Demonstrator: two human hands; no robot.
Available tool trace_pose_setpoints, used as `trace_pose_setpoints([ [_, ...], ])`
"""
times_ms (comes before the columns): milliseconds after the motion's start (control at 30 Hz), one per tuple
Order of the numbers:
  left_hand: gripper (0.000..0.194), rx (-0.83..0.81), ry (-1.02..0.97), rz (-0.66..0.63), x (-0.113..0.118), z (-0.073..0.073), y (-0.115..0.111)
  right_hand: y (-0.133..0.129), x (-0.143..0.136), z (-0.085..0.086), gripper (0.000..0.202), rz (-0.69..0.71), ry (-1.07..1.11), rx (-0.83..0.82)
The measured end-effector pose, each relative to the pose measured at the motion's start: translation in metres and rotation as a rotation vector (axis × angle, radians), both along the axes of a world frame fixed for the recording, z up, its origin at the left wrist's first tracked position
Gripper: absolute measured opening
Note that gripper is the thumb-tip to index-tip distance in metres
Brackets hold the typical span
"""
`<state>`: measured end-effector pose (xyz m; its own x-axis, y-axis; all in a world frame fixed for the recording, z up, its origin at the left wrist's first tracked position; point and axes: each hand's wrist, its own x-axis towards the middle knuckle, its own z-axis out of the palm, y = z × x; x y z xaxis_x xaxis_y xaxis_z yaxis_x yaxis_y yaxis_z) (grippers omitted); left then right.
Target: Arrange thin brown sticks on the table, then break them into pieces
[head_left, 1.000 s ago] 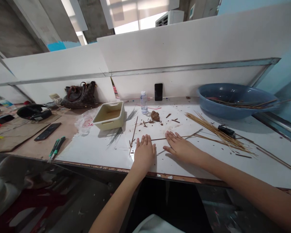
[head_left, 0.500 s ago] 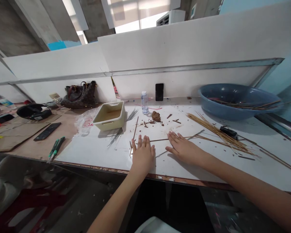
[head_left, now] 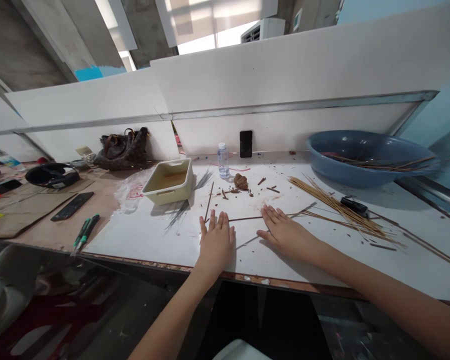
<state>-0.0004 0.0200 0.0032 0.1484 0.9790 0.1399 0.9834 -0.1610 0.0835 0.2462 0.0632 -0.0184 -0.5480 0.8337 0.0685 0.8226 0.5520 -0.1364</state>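
Flatly, both hands (head_left: 215,240) open-palmed on stick (head_left: 245,218).

The left hand (head_left: 215,242) is covering part of a thin stick (head_left: 247,218), and long sticks (head_left: 431,248) are running off the right edge.

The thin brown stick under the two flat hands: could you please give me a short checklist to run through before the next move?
1. Left hand flat, open, palm down on the white table: ok.
2. Right hand flat and open: ok.
3. Thin brown stick runs between both hands' fingertips: ok.
4. Actual pressure on the stick: cannot tell.
5. Brown lump lies beyond the hands, apart from them: ok.
6. Loose stick pile lies right of the right hand, untouched: ok.
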Motion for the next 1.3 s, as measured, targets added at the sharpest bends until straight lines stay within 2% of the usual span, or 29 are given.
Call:
trace_pose_setpoints([
  [167, 0.058, 0.015, 0.011, -0.012, -0.002, -0.004, -0.027, -0.026, 0.007, -0.009, 0.093, 0.014, -0.01, 0.011],
  [300, 0.058, 0.097, 0.029, 0.044, -0.011, 0.004, -0.036, -0.037, 0.015, -0.008, 0.091, 0.02, -0.014, -0.003],
  [433, 0.056, 0.143, 0.048, 0.125, -0.024, 0.013, -0.026, -0.031, 0.025, -0.007, 0.086, 0.03, 0.015, 0.021],
  [600, 0.043, 0.106, 0.032, 0.046, -0.032, 0.008, -0.014, -0.03, 0.031, -0.011, 0.085, 0.031, 0.017, 0.027],
  [833, 0.027, 0.127, -0.142, -0.022, -0.029, 0.005, 0.011, -0.032, 0.029, -0.006, 0.087, 0.017, 0.012, -0.007],
  [1067, 0.029, 0.148, -0.226, -0.053, -0.024, 0.005, 0.02, -0.031, 0.028, -0.001, 0.089, 0.009, -0.025, -0.038],
  [1200, 0.03, 0.135, -0.226, -0.081, -0.034, 0.004, 0.025, -0.032, 0.027, 0.0, 0.089, -0.008, -0.002, -0.054],
  [1300, 0.031, 0.149, -0.208, -0.041, -0.043, 0.008, 0.028, -0.031, 0.026, 0.002, 0.091, -0.019, -0.001, -0.07],
])
